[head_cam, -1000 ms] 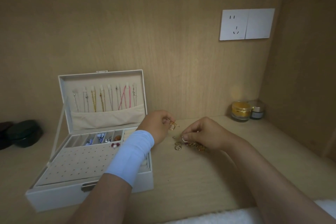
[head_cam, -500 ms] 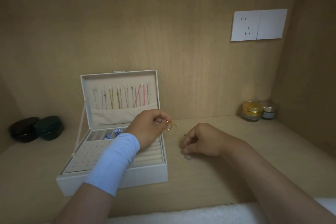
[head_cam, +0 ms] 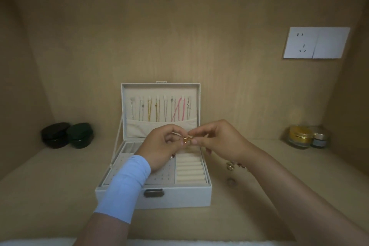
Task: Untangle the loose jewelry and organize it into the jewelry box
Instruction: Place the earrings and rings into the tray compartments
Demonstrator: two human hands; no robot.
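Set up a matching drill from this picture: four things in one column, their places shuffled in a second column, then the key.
Things
1. gold piece
2. pink cord
3. black cases
4. gold-lidded jar

Places
A. at the right back corner of the shelf
B. pinched between the left hand and the right hand, above the jewelry box
C. hanging inside the open lid
D. on the shelf, left of the jewelry box

Pairs: 1-B, 2-C, 3-D, 4-A
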